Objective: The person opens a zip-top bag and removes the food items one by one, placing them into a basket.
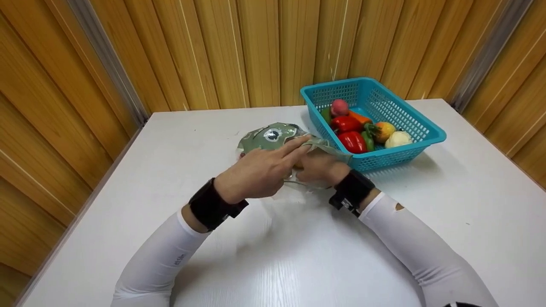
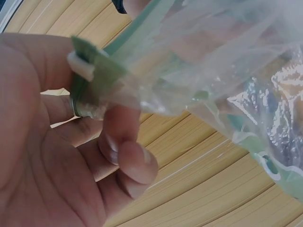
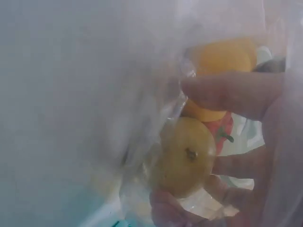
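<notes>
A green-and-clear plastic bag point(image 1: 260, 143) with a printed eye lies on the white table, beside the blue basket. My left hand point(image 1: 260, 172) pinches the bag's green edge point(image 2: 97, 71) between thumb and fingers. Through the bag's mouth reaches my right hand point(image 1: 320, 166), largely covered by the film in the head view. In the right wrist view its fingers curl round a round yellow fruit point(image 3: 184, 156) inside the bag. Orange-yellow produce point(image 3: 227, 56) and a red piece with a green stem point(image 3: 221, 135) lie close by in there. Hazy plastic blurs much of that view.
The blue perforated basket point(image 1: 409, 100) stands at the back right, touching or nearly touching the bag. It holds red peppers point(image 1: 346, 124), a carrot point(image 1: 359, 117), a white bulb point(image 1: 399, 139) and other produce. Wood-look panels point(image 1: 256, 51) rise behind the table.
</notes>
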The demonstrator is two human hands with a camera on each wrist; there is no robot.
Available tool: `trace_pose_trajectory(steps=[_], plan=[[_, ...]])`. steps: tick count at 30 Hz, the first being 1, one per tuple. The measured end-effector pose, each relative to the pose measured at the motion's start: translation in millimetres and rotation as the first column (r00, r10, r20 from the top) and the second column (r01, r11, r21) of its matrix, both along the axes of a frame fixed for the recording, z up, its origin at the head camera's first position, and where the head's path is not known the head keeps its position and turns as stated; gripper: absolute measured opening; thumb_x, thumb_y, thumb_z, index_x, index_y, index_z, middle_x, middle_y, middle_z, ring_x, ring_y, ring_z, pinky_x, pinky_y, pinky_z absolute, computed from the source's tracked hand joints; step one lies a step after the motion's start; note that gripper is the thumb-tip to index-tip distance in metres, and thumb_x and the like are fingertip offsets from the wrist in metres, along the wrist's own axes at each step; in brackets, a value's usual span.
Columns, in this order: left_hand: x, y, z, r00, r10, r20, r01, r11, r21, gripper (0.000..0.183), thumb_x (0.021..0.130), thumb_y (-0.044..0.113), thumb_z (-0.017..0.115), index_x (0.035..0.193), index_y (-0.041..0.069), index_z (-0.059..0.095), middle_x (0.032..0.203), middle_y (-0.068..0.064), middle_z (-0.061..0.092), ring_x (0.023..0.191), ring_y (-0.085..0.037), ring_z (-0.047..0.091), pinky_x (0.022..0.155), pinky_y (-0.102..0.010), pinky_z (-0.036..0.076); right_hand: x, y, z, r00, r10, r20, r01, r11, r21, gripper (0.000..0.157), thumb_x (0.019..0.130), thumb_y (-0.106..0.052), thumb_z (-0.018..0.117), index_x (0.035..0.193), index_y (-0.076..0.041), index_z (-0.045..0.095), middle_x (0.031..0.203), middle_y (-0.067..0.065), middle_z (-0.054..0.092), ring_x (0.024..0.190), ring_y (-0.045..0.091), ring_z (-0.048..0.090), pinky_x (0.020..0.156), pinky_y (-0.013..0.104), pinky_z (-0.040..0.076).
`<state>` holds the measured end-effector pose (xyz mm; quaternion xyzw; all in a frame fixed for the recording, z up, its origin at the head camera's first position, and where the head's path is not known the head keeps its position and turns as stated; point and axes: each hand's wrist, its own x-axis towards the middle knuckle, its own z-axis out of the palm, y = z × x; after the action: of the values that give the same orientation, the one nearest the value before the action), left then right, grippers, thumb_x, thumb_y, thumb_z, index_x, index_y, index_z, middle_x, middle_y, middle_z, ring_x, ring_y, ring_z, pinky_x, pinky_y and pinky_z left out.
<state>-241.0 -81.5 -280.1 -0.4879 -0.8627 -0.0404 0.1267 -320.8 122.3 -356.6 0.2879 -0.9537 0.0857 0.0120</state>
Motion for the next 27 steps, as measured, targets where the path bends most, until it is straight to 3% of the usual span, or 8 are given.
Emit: trace_pose_trajectory(steps=[4,7,11,14,18,21,23,27], plan=[[-2.1,3,-0.2,1.0,-0.007,0.022,0.007,1.0,-0.015,0.06,0.098,0.01,0.055,0.155,0.013,0.034,0.163,0.0,0.03,0.049,-0.013,0.042,0.045,-0.02,0.037,1.8,3,-2.0,1.0,-0.019,0.001,0.019,0.999,0.04,0.044,0.09,-0.029,0.067,0.133,-0.018,0.063,0.137,0.006,0.061,0.125,0.027,0.049,0.113,0.062,0.028],[-2.4,3,0.0,1.0,-0.007,0.023,0.008,1.0,-0.019,0.06,0.099,0.01,0.056,0.155,0.013,0.034,0.163,0.0,0.03,0.049,-0.014,0.043,0.046,-0.021,0.039,4.5,5,-3.3,0.998,-0.068,-0.004,0.069,0.997,0.033,0.055,0.087,-0.034,0.071,0.138,-0.014,0.058,0.144,0.009,0.054,0.131,0.03,0.043,0.115,0.065,0.02],[-1.3,2,-0.6,1.0,-0.005,0.003,0.005,1.0,-0.023,0.061,0.098,0.006,0.054,0.155,0.011,0.034,0.163,-0.001,0.031,0.048,-0.014,0.041,0.046,-0.022,0.038,10.0,3,-4.6,0.996,-0.085,-0.021,0.087,0.991,0.1,0.065,0.085,-0.041,0.071,0.14,-0.011,0.054,0.142,0.009,0.056,0.13,0.03,0.046,0.115,0.064,0.021],[-0.2,1,-1.3,1.0,-0.007,0.0,0.007,1.0,-0.019,0.059,0.099,0.007,0.053,0.155,0.01,0.035,0.163,-0.002,0.032,0.049,-0.014,0.041,0.047,-0.022,0.038,14.4,-1,-2.8,0.998,-0.058,-0.013,0.06,0.982,0.182,0.063,0.089,-0.048,0.067,0.14,-0.014,0.054,0.136,0.007,0.062,0.125,0.029,0.053,0.114,0.065,0.025],[0.4,-1,-0.9,1.0,-0.01,-0.017,0.01,1.0,-0.007,0.059,0.098,0.007,0.055,0.154,0.01,0.036,0.162,-0.004,0.033,0.049,-0.014,0.043,0.048,-0.022,0.041,21.4,-7,11.2,0.988,-0.108,0.106,0.083,0.973,0.216,0.065,0.091,-0.05,0.064,0.147,-0.021,0.047,0.137,0.003,0.061,0.123,0.026,0.055,0.11,0.06,0.037],[0.1,-2,0.5,0.999,-0.008,-0.051,0.007,1.0,-0.002,0.062,0.096,0.007,0.058,0.154,0.009,0.036,0.161,-0.006,0.035,0.049,-0.014,0.045,0.049,-0.023,0.043,28.6,-11,27.4,0.96,-0.151,0.234,0.107,0.976,0.191,0.065,0.091,-0.041,0.069,0.148,-0.02,0.046,0.133,0.006,0.062,0.116,0.027,0.058,0.099,0.053,0.05],[-0.3,-2,1.6,0.998,-0.006,-0.067,0.006,1.0,0.001,0.065,0.095,0.007,0.06,0.154,0.008,0.035,0.161,-0.007,0.036,0.05,-0.014,0.046,0.049,-0.024,0.044,34.3,-11,38.5,0.943,-0.133,0.305,0.096,0.986,0.135,0.067,0.089,-0.032,0.073,0.149,-0.018,0.046,0.133,0.007,0.062,0.115,0.027,0.058,0.094,0.048,0.054],[-2.3,-4,2.7,0.998,-0.014,-0.057,0.015,1.0,0.015,0.069,0.093,0.006,0.063,0.155,0.007,0.033,0.161,-0.007,0.036,0.051,-0.015,0.048,0.052,-0.024,0.048,45.6,-6,59.6,0.922,-0.002,0.388,-0.004,1.0,0.015,0.074,0.084,-0.022,0.077,0.149,-0.015,0.044,0.134,0.006,0.059,0.115,0.025,0.056,0.091,0.041,0.055]])
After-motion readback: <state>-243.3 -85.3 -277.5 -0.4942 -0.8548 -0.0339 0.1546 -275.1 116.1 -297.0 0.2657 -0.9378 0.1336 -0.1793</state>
